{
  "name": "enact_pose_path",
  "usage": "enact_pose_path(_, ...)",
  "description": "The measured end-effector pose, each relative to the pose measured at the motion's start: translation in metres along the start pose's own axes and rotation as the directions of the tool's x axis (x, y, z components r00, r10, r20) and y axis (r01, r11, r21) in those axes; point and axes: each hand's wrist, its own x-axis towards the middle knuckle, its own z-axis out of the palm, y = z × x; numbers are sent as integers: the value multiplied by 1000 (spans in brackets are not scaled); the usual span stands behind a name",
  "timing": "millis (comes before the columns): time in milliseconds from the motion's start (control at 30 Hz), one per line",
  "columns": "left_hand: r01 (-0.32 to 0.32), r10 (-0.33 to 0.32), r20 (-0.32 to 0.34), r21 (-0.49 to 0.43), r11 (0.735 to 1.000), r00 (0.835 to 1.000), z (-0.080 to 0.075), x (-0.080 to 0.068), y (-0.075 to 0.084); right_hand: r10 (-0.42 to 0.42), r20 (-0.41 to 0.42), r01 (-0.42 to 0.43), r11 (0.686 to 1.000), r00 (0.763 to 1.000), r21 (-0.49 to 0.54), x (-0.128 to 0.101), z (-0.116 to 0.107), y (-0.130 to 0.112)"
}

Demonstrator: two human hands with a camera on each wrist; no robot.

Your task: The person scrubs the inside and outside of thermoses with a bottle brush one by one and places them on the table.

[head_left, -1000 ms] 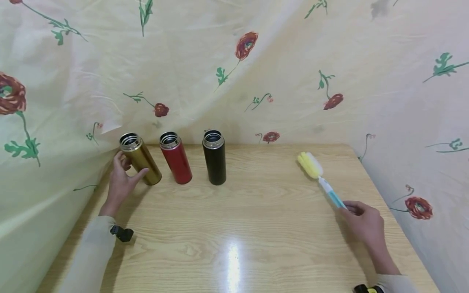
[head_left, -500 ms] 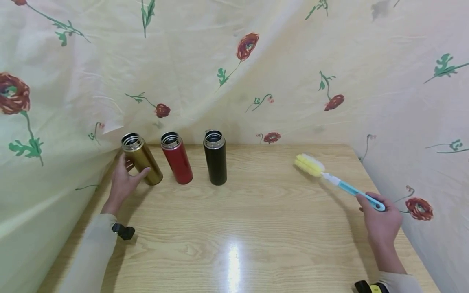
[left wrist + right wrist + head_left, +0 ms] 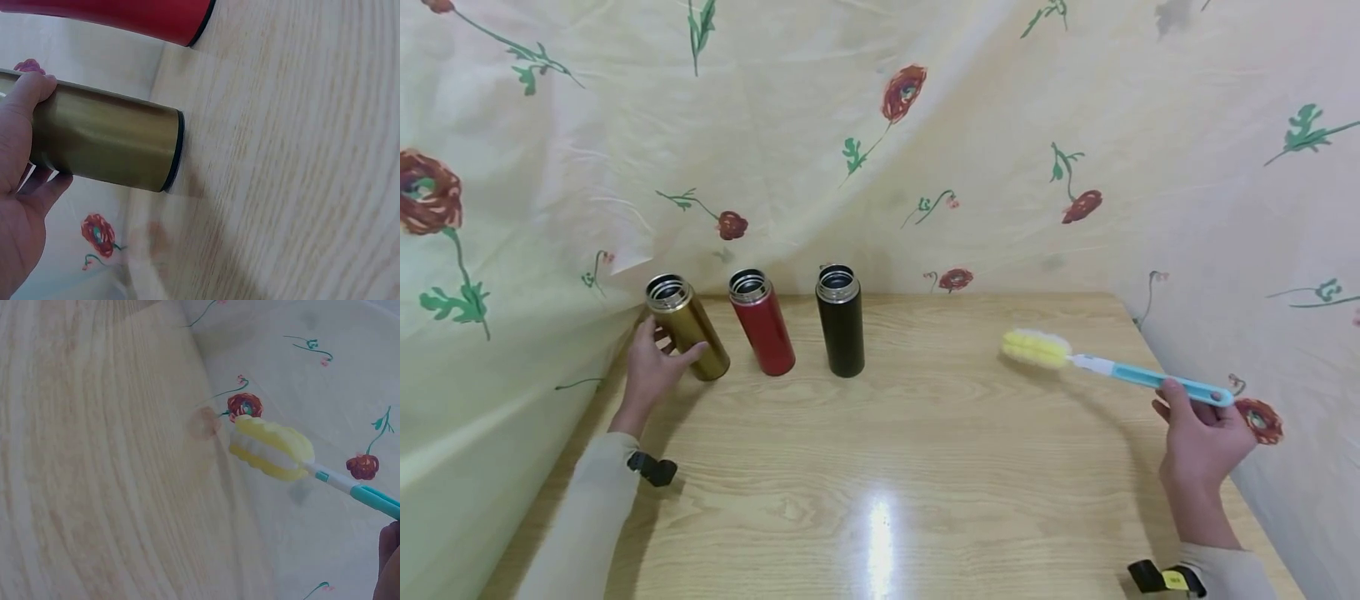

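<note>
In the head view, my left hand [image 3: 651, 367] grips a gold thermos bottle [image 3: 692, 333] at the table's left end, with its mouth uncapped. Thumb and fingers lie on opposite sides of the gold bottle [image 3: 109, 137] in the left wrist view, and its dark base sits at the tabletop. Over on the right, my right hand [image 3: 1202, 446] holds a bottle brush [image 3: 1138, 375] by the end of its blue handle. The yellow and white sponge head [image 3: 272, 450] points left over the table, casting a shadow below. Only a little of the right hand shows in the right wrist view.
A red thermos bottle [image 3: 763, 329] and a black thermos bottle [image 3: 841, 333], both uncapped, stand in a row right of the gold one. Flowered cloth [image 3: 1000, 150] hangs behind and along both sides of the wooden table [image 3: 925, 458].
My right hand has moved right and swung the brush from a steep slant to nearly level across the view, its handle end now showing. The left hand stays on the gold bottle.
</note>
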Motion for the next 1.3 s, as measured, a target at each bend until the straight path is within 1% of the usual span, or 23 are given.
enact_pose_path(100, -13, 13, 3, 20, 1000, 1000, -1, -3, 0, -43, 5, 43, 998, 999, 45, 1, 4, -2)
enact_pose_path(167, -25, 24, 8, 35, 999, 1000, -3, -7, 2, -60, 21, 58, 997, 998, 56, 2, 6, -4)
enact_pose_path(267, -37, 37, 5, 53, 998, 999, -8, -15, 6, -74, 60, 71, 996, 995, 50, 2, 11, -6)
enact_pose_path(367, -49, 49, -1, 78, 996, 999, -14, -24, 12, -95, 100, 94, 995, 990, 18, 2, 15, -9)
enact_pose_path(467, -87, 88, -8, 90, 992, 996, -19, -32, 18, -140, 132, 142, 990, 981, -7, 2, 18, -11)
enact_pose_path(567, -122, 125, -15, 109, 987, 992, -24, -39, 23, -182, 157, 184, 983, 971, -1, 3, 22, -15)
enact_pose_path(667, -144, 145, -6, 110, 983, 989, -28, -48, 30, -223, 189, 223, 975, 956, 22, 3, 26, -18)
enact_pose_path(800, -183, 182, 21, 99, 978, 983, -31, -59, 40, -313, 242, 317, 948, 918, 22, 4, 30, -22)
enact_pose_path(900, -220, 217, 44, 118, 968, 975, -33, -64, 49, -361, 264, 374, 927, 895, -1, 5, 33, -26)
enact_pose_path(1000, -242, 230, 99, 126, 962, 968, -33, -69, 61, -379, 279, 408, 912, 883, -52, 6, 36, -34)
enact_pose_path(1067, -270, 254, 130, 133, 954, 959, -33, -71, 68, -396, 297, 444, 889, 869, -112, 6, 38, -38)
enact_pose_path(1133, -319, 298, 151, 142, 937, 943, -31, -73, 74, -424, 324, 491, 855, 846, -164, 6, 41, -40)
enact_pose_path(1167, -350, 329, 153, 147, 925, 932, -30, -74, 76, -448, 347, 531, 825, 824, -197, 6, 42, -41)
enact_pose_path(1200, -384, 361, 155, 156, 910, 920, -28, -74, 78, -459, 359, 551, 806, 812, -216, 6, 44, -42)
enact_pose_path(1233, -415, 392, 156, 163, 895, 907, -26, -75, 79, -481, 386, 589, 773, 787, -235, 6, 45, -43)
enact_pose_path(1267, -448, 424, 161, 168, 878, 891, -24, -75, 81, -500, 411, 619, 749, 762, -237, 6, 47, -44)
enact_pose_path(1300, -472, 447, 168, 174, 864, 879, -22, -75, 82, -510, 425, 638, 730, 748, -246, 6, 48, -45)
